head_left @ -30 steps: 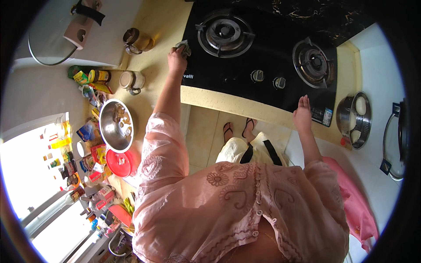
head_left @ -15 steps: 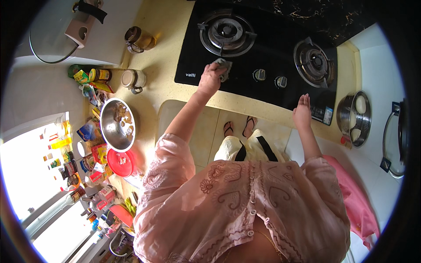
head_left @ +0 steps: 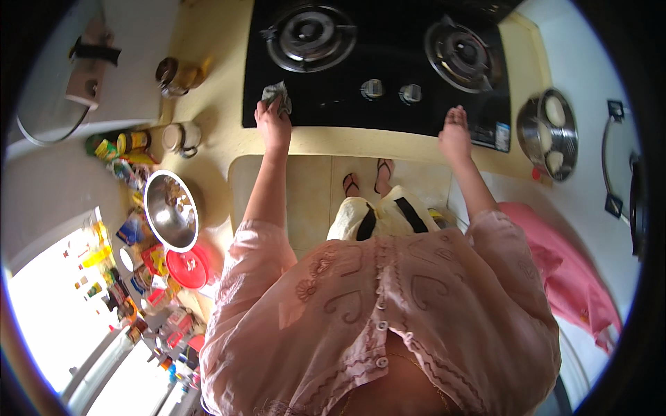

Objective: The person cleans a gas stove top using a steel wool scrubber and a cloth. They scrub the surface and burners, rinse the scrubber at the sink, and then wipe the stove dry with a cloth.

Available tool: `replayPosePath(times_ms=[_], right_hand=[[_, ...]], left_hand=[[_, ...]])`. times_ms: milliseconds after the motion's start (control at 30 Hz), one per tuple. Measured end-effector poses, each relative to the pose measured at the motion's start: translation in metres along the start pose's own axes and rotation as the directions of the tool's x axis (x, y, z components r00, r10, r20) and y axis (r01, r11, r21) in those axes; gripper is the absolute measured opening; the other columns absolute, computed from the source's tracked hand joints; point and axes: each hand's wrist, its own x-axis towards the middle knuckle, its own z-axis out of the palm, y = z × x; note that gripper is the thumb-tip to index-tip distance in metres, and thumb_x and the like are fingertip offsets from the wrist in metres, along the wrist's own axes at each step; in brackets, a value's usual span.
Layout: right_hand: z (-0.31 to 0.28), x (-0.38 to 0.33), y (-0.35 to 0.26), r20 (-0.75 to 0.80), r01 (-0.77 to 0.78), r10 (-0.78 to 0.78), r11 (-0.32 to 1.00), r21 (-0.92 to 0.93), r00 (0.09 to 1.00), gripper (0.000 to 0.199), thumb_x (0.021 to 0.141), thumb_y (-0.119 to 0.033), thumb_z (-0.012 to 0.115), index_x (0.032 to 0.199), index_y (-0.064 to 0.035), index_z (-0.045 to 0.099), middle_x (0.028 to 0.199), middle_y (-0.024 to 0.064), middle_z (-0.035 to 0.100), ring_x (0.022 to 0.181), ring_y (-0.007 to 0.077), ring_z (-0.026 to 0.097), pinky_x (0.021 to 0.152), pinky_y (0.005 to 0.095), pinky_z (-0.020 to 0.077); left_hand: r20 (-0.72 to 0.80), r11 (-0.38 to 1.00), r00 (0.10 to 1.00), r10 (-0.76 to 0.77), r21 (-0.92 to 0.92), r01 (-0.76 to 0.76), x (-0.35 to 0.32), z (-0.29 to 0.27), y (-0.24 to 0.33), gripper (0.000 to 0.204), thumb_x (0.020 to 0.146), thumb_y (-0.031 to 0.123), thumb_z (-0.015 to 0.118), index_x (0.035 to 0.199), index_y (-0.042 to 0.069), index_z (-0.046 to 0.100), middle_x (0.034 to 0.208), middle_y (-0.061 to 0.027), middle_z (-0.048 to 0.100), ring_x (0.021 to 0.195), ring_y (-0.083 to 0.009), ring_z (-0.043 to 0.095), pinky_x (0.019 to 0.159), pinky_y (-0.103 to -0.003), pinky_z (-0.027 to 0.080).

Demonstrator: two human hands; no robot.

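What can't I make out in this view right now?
In the head view:
Stove under the cloth: covered by cloth and left hand.
Stove's far left corner: cut off by the upper edge.
Steel bowl: contents blurred, too small.
Beyond the window: lost in glare.

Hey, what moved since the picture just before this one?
The left hand moved the crumpled cloth leftward, from in front of the left burner to the stove's front left corner. The right hand stayed near the front right edge. The steel bowl stayed put.

Left fingers [head_left: 265,109] hold a cloth [head_left: 277,93] on the stove [head_left: 388,114].
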Motion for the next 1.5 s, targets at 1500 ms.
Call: replayPosePath(times_ms=[1500], right_hand=[[-0.016,-0.019,0.074,-0.293,0.113,0.495,0.362,0.925,0.818,0.031,0.076,-0.017,0.066,0.101,-0.0003,0.055,0.103,0.0171,0.056,0.093,0.0303,0.055,0.081,0.035,0.0433]], left_hand=[[0.706,0.152,0.556,0.439,-0.668,0.728,-0.077,0.101,0.33,0.047,0.076,-0.007,0.045,0.123,0.0,0.045,0.12,-0.0066,0.05,0.11,-0.0145,0.046,0.095,-0.028,0.034]])
